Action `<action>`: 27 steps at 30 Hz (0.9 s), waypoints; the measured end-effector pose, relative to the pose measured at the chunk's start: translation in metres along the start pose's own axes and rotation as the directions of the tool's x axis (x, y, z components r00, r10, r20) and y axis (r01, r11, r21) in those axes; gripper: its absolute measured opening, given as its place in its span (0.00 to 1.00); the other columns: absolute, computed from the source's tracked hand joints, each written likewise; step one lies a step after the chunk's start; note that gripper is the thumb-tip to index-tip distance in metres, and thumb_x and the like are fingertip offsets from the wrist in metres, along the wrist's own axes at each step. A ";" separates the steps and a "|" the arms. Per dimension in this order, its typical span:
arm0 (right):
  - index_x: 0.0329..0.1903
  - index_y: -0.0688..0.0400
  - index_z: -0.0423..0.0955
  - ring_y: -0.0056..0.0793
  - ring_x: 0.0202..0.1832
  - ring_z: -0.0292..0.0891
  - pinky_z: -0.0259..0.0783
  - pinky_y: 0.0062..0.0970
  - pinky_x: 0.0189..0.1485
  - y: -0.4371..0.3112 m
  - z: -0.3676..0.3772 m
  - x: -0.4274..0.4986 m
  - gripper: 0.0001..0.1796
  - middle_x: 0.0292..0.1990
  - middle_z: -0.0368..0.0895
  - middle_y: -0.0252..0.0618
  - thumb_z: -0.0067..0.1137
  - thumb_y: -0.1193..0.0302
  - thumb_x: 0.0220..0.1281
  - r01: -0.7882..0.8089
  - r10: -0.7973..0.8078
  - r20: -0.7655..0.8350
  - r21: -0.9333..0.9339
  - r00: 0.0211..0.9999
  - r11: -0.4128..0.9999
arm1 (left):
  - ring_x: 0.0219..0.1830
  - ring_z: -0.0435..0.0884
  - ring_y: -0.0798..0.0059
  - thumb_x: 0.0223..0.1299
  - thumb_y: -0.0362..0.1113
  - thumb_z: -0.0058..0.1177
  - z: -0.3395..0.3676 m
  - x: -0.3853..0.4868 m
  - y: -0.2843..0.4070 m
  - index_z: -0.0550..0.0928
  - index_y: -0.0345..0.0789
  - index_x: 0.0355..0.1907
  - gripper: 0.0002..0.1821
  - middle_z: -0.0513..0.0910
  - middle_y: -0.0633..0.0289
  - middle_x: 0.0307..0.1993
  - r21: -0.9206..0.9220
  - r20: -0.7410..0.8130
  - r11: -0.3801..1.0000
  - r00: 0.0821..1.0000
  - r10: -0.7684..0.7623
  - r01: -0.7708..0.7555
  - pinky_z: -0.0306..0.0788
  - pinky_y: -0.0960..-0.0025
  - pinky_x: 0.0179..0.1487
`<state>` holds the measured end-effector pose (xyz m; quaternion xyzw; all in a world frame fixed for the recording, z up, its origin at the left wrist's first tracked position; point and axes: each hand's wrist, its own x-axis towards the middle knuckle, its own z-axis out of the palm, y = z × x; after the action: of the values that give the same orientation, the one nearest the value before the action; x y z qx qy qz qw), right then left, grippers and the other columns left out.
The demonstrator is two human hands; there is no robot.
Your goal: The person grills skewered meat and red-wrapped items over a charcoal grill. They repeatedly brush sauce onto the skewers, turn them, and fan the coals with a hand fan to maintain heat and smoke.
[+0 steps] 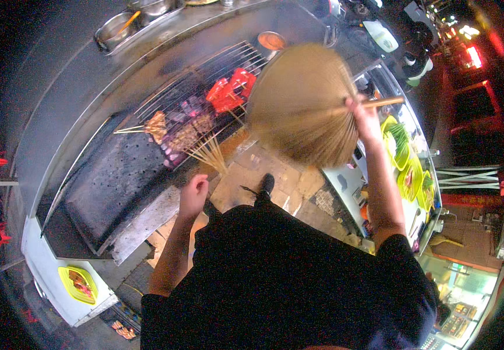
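Observation:
My right hand (365, 120) grips a round, pleated hand fan (302, 109) by the base of its wooden handle (385, 102). The fan is blurred and hangs over the right end of a long charcoal grill (197, 72). Loosely curled and holding nothing, my left hand (194, 197) is near the grill's front edge. Just beyond it, a fanned bunch of bamboo skewers (210, 155) sticks out from meat (188, 134) on the grill. Red skewered pieces (231, 92) lie on the bars farther right, and browned skewered meat (156, 126) lies to the left.
A perforated metal plate (129, 183) covers the grill's left part. Metal pots (116, 31) stand behind it. Several yellow-green baskets of food (409, 178) line the right counter. Another yellow-green basket (78, 284) sits on a white surface at lower left. Cardboard (273, 166) covers the floor.

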<state>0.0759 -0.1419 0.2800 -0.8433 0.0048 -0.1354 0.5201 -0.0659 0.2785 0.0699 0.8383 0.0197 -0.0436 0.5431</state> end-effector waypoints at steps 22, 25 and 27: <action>0.29 0.61 0.73 0.19 0.28 0.69 0.67 0.23 0.33 0.086 -0.039 0.179 0.10 0.26 0.75 0.27 0.59 0.68 0.58 0.110 -0.152 0.223 0.189 0.963 0.976 | 0.33 0.81 0.66 0.56 0.36 0.51 0.217 0.121 0.099 0.69 0.34 0.57 0.24 0.81 0.52 0.37 0.146 -0.077 0.985 0.993 -0.085 0.095 0.75 0.64 0.37; 0.33 0.64 0.74 0.21 0.31 0.69 0.68 0.23 0.36 0.066 -0.042 0.176 0.11 0.27 0.76 0.31 0.60 0.68 0.55 0.462 -0.401 0.257 -0.252 0.879 0.851 | 0.38 0.80 0.56 0.55 0.42 0.51 0.249 0.168 0.068 0.69 0.31 0.55 0.26 0.80 0.46 0.36 0.123 -0.149 0.960 0.961 -0.232 0.251 0.73 0.59 0.41; 0.34 0.63 0.75 0.19 0.34 0.69 0.67 0.23 0.39 0.053 -0.049 0.171 0.13 0.29 0.77 0.30 0.63 0.66 0.54 0.038 -0.079 0.646 0.077 0.759 0.996 | 0.40 0.80 0.51 0.54 0.44 0.50 0.271 0.193 0.040 0.68 0.29 0.55 0.28 0.80 0.44 0.36 -0.006 -0.127 0.934 0.926 -0.355 0.357 0.73 0.56 0.42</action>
<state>0.2361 -0.2349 0.2923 -0.8220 -0.2057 0.1479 0.5100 0.1154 0.0124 -0.0222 0.8266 0.2052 -0.0884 0.5165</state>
